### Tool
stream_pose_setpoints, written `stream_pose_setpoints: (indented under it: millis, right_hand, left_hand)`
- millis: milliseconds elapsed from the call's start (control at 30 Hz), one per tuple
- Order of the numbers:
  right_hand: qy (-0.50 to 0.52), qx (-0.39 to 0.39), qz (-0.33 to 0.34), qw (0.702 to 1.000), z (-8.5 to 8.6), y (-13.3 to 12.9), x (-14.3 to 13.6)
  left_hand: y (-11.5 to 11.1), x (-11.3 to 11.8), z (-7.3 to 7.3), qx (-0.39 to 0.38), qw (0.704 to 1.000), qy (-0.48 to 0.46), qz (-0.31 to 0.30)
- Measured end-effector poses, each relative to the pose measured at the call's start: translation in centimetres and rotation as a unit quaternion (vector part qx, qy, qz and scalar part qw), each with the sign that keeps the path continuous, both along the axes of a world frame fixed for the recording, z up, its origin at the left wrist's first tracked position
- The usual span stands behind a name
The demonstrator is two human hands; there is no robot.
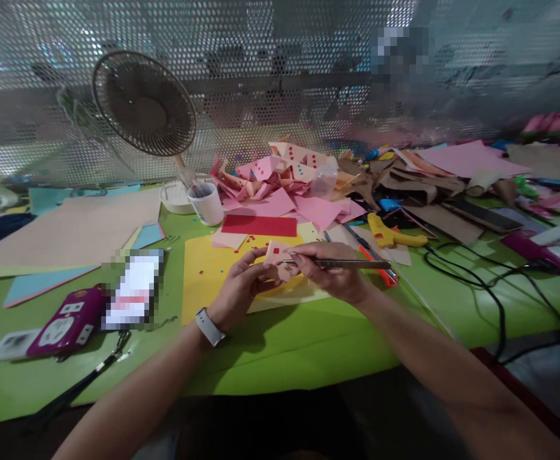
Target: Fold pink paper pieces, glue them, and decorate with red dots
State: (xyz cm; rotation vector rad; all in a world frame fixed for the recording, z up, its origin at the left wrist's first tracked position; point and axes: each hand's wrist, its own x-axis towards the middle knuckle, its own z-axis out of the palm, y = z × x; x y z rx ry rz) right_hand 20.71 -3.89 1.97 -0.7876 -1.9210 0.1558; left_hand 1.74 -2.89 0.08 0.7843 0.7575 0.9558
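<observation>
Held up over the yellow paper (pixel 196 281), my left hand (pixel 242 281) is closed on a small pale pink paper piece (pixel 271 250) with a red square on its face. My right hand (pixel 330 268) grips slim metal tweezers (pixel 351 263), held nearly level with the tips pointing left. Those tips are at the paper piece, just below its red square; whether they pinch anything is too small to tell. Tiny red and blue squares lie scattered on the yellow paper. Just behind my hands is a red paper strip (pixel 259 225).
A fan (pixel 146 105) and a white cup (pixel 206 204) stand at the back left, near heaped pink paper scraps (pixel 275 198). On the right lie a yellow glue gun (pixel 395 233), a cutter (pixel 383 273) and black cables (pixel 476 275). A phone (pixel 133 291) and purple power bank (pixel 69 322) lie left.
</observation>
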Motion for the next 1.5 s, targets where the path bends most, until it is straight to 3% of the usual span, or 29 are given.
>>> stream_pose_setpoints:
  millis: [333,767,1500]
  right_hand:
    - [-0.044,0.036,-0.015,0.998,0.4,-0.6,0.4]
    - [-0.038,0.022,0.045,0.998,1.4,-1.0,0.1]
    - [-0.045,0.039,0.079,0.995,1.0,-0.6,0.3]
  left_hand:
    - [-0.1,-0.3,0.3,0.026,1.000,0.013,-0.010]
    - [-0.3,-0.6,0.4,0.048,0.997,0.044,-0.028]
    - [-0.4,-0.7,0.6,0.068,0.994,0.065,-0.053]
